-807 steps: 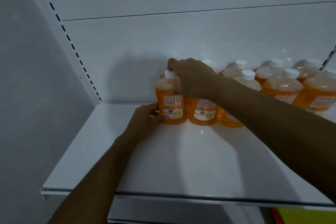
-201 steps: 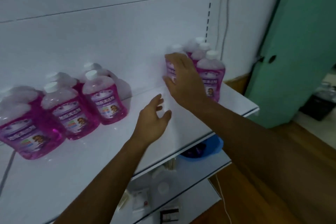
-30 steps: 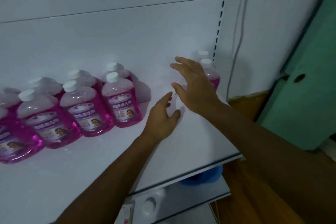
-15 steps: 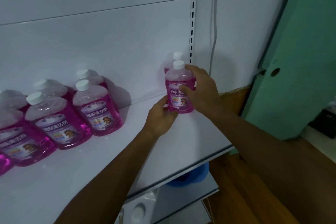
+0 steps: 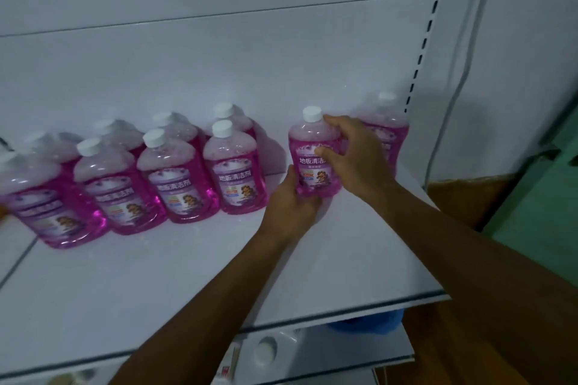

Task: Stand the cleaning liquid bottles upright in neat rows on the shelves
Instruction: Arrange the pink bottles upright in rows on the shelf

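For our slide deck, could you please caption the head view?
Both hands, left hand and right hand, hold a pink bottle upright on the white shelf beside the pink rows.

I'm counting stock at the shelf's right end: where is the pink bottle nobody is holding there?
In the head view, the lone pink bottle stands far right at the back, by the slotted upright, behind the right hand.

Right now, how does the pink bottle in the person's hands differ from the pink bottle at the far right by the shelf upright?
The held bottle is gripped by the right hand and left hand; the far-right bottle stands untouched. The held bottle sits nearer the front in full view; the far-right bottle stands against the back wall, partly hidden. Both are upright, pink, white-capped.
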